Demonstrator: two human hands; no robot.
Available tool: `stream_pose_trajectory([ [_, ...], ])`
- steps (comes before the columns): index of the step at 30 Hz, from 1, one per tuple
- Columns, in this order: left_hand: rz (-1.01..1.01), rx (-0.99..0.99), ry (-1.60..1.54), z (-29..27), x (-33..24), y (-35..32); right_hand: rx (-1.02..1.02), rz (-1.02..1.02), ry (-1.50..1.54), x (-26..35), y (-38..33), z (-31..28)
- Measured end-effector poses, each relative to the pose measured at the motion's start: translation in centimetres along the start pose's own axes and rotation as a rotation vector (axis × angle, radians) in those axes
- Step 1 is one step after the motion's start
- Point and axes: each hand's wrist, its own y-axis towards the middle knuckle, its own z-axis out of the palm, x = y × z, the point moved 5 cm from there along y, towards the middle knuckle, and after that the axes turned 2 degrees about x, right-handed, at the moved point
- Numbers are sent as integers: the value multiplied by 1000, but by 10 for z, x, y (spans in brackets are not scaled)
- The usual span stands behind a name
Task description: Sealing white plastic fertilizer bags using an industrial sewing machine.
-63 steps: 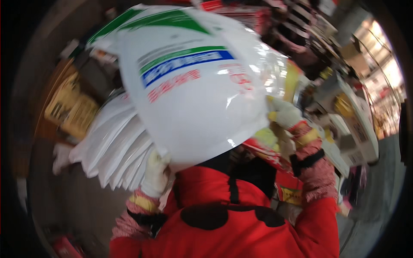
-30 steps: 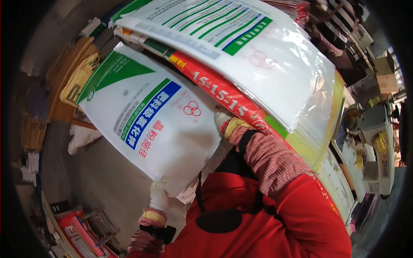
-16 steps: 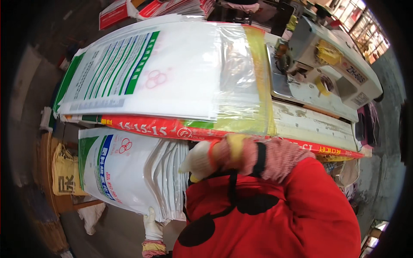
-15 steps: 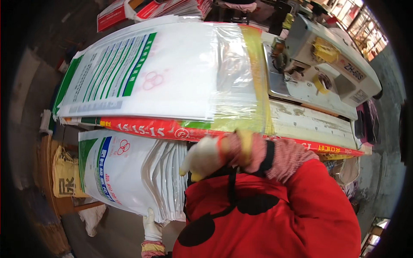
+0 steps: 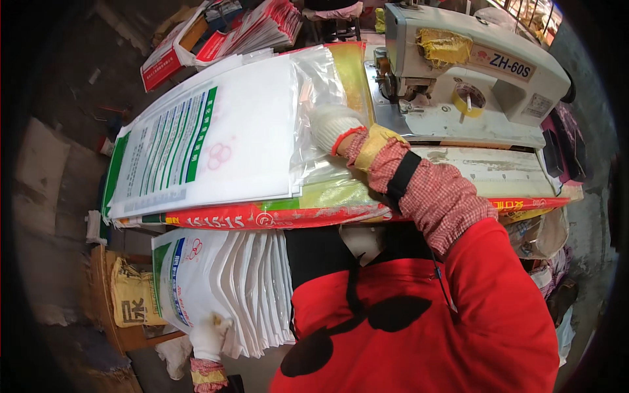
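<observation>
Two gloved hands, left gripping fanned white sacks, right grip unclear, flat on clear-wrapped bags.

Glossy woven-plastic sacks gleam white beside the sewing machine, its painted metal scuffed and matt. Knitted cloth gloves cover both hands; a clear plastic liner crinkles, shiny.
</observation>
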Motion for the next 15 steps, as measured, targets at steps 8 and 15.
stream_pose_trajectory([
  [8, 500, 144, -284, -118, -141, 63, 110, 314, 1687, -23, -5, 33],
  [15, 697, 280, -629, -169, -235, 109, 249, 127, 1321, -34, -3, 24],
])
